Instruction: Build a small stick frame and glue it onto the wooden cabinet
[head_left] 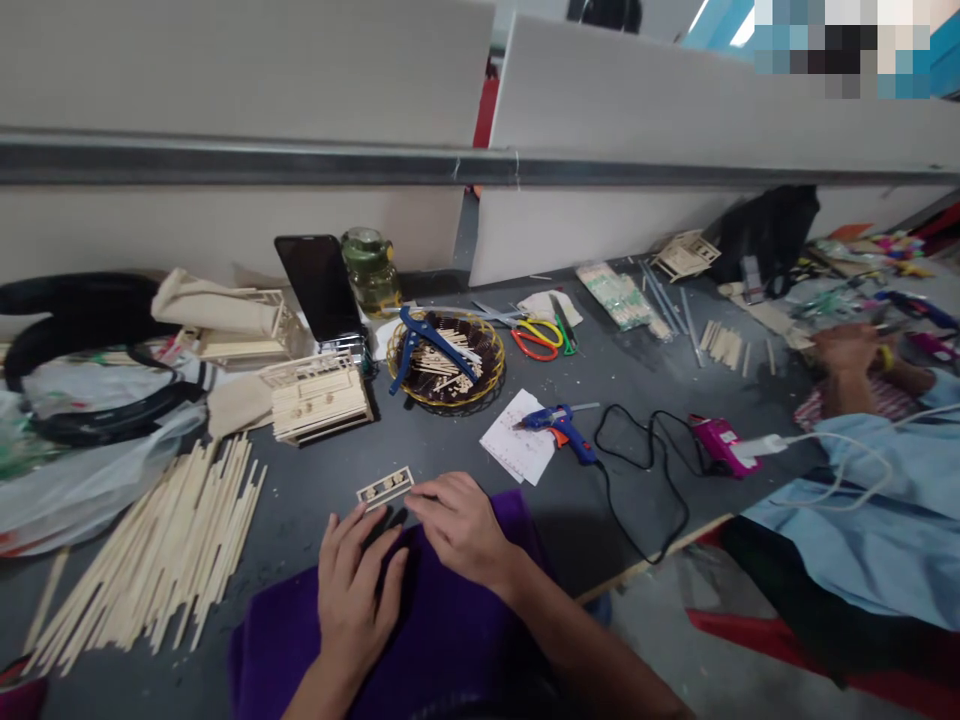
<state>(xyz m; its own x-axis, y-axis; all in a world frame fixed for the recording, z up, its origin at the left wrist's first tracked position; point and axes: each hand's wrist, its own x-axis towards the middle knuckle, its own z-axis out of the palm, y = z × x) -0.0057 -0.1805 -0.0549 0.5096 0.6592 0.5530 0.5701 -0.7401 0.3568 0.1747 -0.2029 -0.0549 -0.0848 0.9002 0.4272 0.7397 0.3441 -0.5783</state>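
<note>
A small rectangular stick frame [365, 494] with little round wooden pieces inside lies on the dark table, just beyond my hands. My left hand [356, 575] rests with fingers spread, its fingertips at the frame's near left edge. Stretched toward the frame's right end is my right hand [461, 525], its fingertips touching or very close to it; the thumb is partly hidden. Under both hands is a purple cloth [281, 640]. A larger box-like stick model [322, 405] stands behind the frame.
Loose wooden sticks [165, 540] fan out at left. Behind are a rimmed basket [491, 375] with a blue cutter [411, 350], a phone [311, 285] and scissors [536, 338]. A blue glue gun [566, 430] lies on paper, its cord trailing right. Another person's hands [847, 360] work at far right.
</note>
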